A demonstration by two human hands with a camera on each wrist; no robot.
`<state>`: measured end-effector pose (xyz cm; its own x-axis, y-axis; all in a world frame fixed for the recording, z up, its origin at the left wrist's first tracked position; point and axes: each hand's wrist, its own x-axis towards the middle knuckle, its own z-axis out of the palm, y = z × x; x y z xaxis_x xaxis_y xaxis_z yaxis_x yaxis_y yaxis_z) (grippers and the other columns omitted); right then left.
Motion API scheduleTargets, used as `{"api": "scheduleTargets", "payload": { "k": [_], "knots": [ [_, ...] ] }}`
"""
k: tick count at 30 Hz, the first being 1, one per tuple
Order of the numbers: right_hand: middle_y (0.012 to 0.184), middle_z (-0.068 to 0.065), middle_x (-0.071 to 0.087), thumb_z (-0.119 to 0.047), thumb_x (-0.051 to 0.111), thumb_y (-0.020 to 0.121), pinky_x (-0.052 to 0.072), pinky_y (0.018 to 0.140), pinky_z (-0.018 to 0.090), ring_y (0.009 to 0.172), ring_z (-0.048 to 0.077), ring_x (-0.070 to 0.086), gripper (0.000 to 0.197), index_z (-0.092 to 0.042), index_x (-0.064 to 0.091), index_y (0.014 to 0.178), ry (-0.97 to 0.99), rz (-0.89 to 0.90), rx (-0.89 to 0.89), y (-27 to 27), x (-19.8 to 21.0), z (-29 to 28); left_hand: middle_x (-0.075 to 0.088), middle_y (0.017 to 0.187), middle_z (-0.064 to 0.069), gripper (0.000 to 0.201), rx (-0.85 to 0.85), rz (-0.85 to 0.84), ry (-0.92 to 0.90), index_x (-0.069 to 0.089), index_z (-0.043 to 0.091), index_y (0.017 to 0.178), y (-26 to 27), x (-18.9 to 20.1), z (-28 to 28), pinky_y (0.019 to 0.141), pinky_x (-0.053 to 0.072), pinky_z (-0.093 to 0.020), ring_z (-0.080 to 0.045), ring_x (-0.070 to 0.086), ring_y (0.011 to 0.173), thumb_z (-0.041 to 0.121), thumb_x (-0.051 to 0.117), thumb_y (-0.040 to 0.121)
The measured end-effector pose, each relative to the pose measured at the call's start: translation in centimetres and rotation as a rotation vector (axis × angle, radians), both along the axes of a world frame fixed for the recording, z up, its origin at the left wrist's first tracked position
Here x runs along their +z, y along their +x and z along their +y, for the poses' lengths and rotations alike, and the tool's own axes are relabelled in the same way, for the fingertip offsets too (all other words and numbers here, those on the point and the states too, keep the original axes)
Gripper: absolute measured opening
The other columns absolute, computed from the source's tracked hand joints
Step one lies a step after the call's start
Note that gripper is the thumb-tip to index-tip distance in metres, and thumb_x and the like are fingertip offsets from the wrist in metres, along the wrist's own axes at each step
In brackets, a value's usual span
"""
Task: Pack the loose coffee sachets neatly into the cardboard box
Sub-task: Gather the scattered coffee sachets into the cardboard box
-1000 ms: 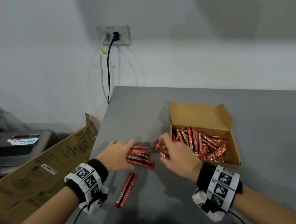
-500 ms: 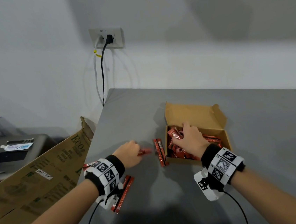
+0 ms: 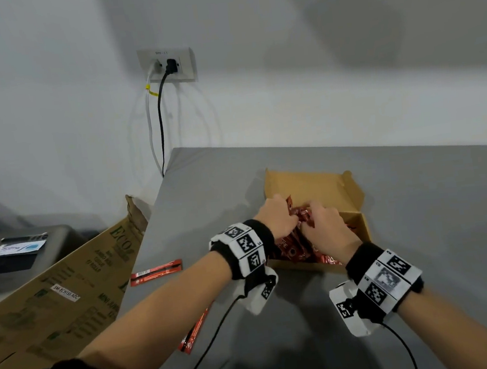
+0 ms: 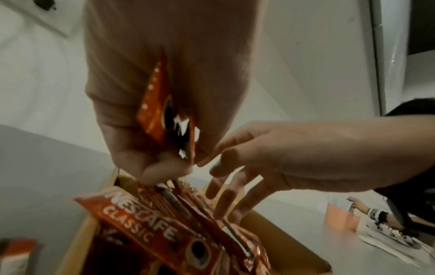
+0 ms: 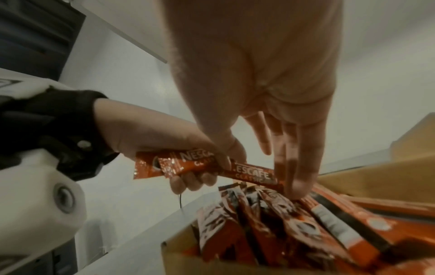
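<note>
hands over open cardboard box [image 3: 311, 186] on grey table [image 3: 419, 211]. left hand [image 3: 276, 220] curled around a few red sachets [image 5: 188, 163], held above the box. right hand [image 3: 326, 229] with straight fingers [image 5: 299, 167] down on packed sachets [image 5: 306, 223]. loose sachet [image 3: 155, 273] beside on table.

We see a grey surface [image 3: 419, 211] under a plain brown cardboard box [image 3: 311, 186] filled with red-orange coffee sachets [image 3: 291, 251] bearing white lettering and a dark cup motif. At nine o'clock from the box lies a loose red sachet [image 3: 156, 272] with a white and black end. Our wristbands [image 3: 244, 248] are black, carrying white blocks of black square-code patterns. At eight o'clock, a tan carton [image 3: 67, 293] shows green print.
</note>
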<state>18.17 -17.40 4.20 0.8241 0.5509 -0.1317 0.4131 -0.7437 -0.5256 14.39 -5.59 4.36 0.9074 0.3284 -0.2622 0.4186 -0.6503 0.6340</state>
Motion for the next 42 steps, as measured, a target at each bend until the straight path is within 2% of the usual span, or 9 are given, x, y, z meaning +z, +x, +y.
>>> {"api": "scheduleTargets", "payload": {
  "k": [5, 13, 19, 24, 28, 30, 34, 39, 42],
  "knots": [
    [0.107, 0.012, 0.065, -0.011, 0.051, 0.091, 0.047, 0.083, 0.030, 0.097, 0.026, 0.061, 0.023, -0.004, 0.057, 0.113, 0.004, -0.027, 0.064, 0.3, -0.9, -0.5, 0.055, 0.115, -0.017, 0.033, 0.007, 0.017, 0.058, 0.042, -0.001, 0.116, 0.1, -0.6, -1.0, 0.076, 0.044, -0.030, -0.032, 0.058, 0.103, 0.015, 0.055, 0.090],
    [0.112, 0.013, 0.063, -0.007, 0.052, 0.089, 0.043, 0.092, 0.033, 0.107, 0.028, 0.056, 0.023, -0.003, 0.059, 0.110, -0.016, -0.060, 0.114, 0.3, -0.9, -0.3, 0.057, 0.103, -0.017, 0.031, -0.052, -0.086, 0.155, 0.042, 0.001, 0.111, -0.3, 0.4, -0.6, 0.066, 0.045, -0.030, -0.032, 0.060, 0.091, 0.020, 0.055, 0.090],
    [0.108, 0.012, 0.065, -0.004, 0.055, 0.087, 0.045, 0.095, 0.032, 0.104, 0.024, 0.058, 0.029, -0.002, 0.060, 0.116, 0.008, -0.066, 0.125, 0.4, -1.0, -0.5, 0.061, 0.092, -0.011, 0.021, -0.040, -0.146, 0.278, 0.054, 0.005, 0.102, -3.1, 2.0, 2.8, 0.073, 0.052, -0.036, -0.029, 0.062, 0.083, 0.018, 0.038, 0.096],
    [0.103, 0.009, 0.065, -0.006, 0.055, 0.088, 0.046, 0.091, 0.025, 0.099, 0.019, 0.059, 0.027, -0.004, 0.061, 0.115, 0.001, -0.058, 0.126, 0.4, -1.2, -0.7, 0.055, 0.122, -0.015, 0.032, -0.007, 0.322, 0.566, 0.049, 0.010, 0.122, -9.6, -0.7, 10.6, 0.091, 0.045, -0.039, -0.033, 0.055, 0.112, 0.016, 0.045, 0.091],
    [0.107, 0.009, 0.064, -0.008, 0.053, 0.090, 0.042, 0.082, 0.020, 0.097, 0.017, 0.058, 0.026, -0.006, 0.061, 0.115, 0.012, -0.100, 0.128, 0.1, -1.2, -0.3, 0.045, 0.133, -0.012, 0.067, 0.016, 0.647, 0.552, 0.035, 0.013, 0.134, -14.0, -3.6, 14.1, 0.096, 0.045, -0.035, -0.029, 0.052, 0.119, 0.042, 0.064, 0.081],
    [0.106, 0.007, 0.065, -0.007, 0.053, 0.090, 0.043, 0.082, 0.019, 0.095, 0.015, 0.059, 0.026, -0.007, 0.061, 0.114, 0.027, -0.141, 0.160, -0.5, -1.0, 0.2, 0.044, 0.134, -0.011, 0.074, 0.025, 0.599, 0.524, 0.032, 0.011, 0.136, -14.9, -4.7, 14.6, 0.099, 0.043, -0.035, -0.029, 0.050, 0.120, 0.043, 0.068, 0.079],
    [0.101, -0.002, 0.060, -0.010, 0.051, 0.091, 0.036, 0.074, 0.015, 0.087, 0.007, 0.050, 0.021, -0.012, 0.063, 0.109, 0.081, -0.220, 0.301, -2.7, -0.5, 1.9, 0.049, 0.128, -0.010, 0.051, -0.027, 0.472, 0.512, 0.043, 0.008, 0.127, -15.3, -5.5, 14.3, 0.102, 0.040, -0.033, -0.026, 0.046, 0.120, 0.030, 0.063, 0.085],
    [0.105, 0.010, 0.061, -0.010, 0.046, 0.090, 0.046, 0.081, 0.032, 0.096, 0.024, 0.059, 0.021, -0.005, 0.062, 0.103, -0.052, -0.180, 0.457, -6.2, -1.5, 4.5, 0.057, 0.113, -0.015, 0.029, -0.035, 0.298, 0.347, 0.043, 0.007, 0.120, -14.3, -5.1, 12.2, 0.085, 0.044, -0.034, -0.030, 0.057, 0.101, 0.020, 0.045, 0.093],
    [0.110, 0.017, 0.059, -0.011, 0.045, 0.093, 0.046, 0.085, 0.036, 0.103, 0.031, 0.058, 0.018, 0.000, 0.056, 0.104, -0.210, -0.145, 0.494, -7.7, -2.1, 5.5, 0.054, 0.127, -0.009, 0.049, -0.095, 0.293, 0.179, 0.040, 0.012, 0.128, -13.9, -5.5, 10.6, 0.095, 0.045, -0.033, -0.025, 0.057, 0.110, 0.036, 0.056, 0.088]
  ]
}}
